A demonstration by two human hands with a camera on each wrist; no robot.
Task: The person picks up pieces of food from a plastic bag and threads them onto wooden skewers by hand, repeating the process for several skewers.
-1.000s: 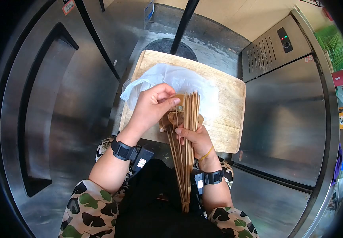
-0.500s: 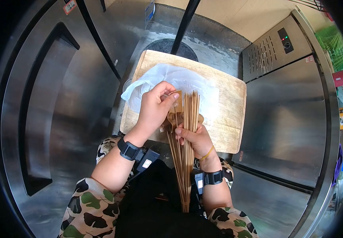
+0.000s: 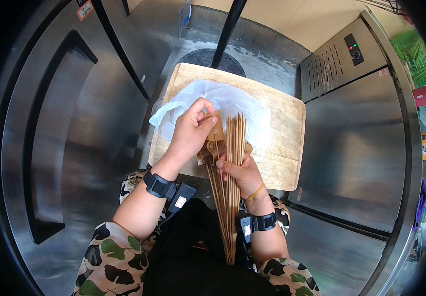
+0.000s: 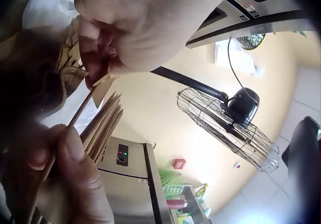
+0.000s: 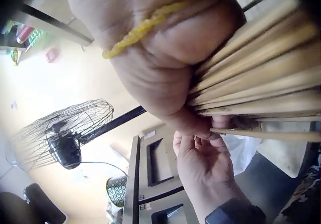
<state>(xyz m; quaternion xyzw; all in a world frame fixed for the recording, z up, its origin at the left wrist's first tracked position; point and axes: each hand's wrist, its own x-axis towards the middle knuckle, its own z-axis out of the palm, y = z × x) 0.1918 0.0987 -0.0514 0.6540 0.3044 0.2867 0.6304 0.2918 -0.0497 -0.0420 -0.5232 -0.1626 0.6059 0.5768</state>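
My left hand (image 3: 187,129) pinches a thin brown sheet (image 3: 216,129), apparently dried tofu, between thumb and fingers. The tip of a single bamboo skewer (image 4: 80,109) meets it at the fingertips in the left wrist view. My right hand (image 3: 242,175) grips a thick bundle of bamboo skewers (image 3: 236,135), points upward, and its thumb and finger pinch that single skewer apart from the rest. Wavy brown pieces (image 3: 202,155) sit just left of the bundle, near the heads of several skewers that slant down to my lap, partly hidden by the right hand.
A white plastic bag (image 3: 250,111) lies spread on a wooden board (image 3: 284,143) beyond my hands. Steel cabinets stand close on the left (image 3: 94,148) and right (image 3: 356,148). A black pole (image 3: 228,34) rises behind the board; the left wrist view shows a wire-caged fan (image 4: 228,126).
My left hand has shifted slightly, rising and then drawing left, and more of the brown sheet now shows beside the skewer tips. The right hand keeps its grip on the bundle.
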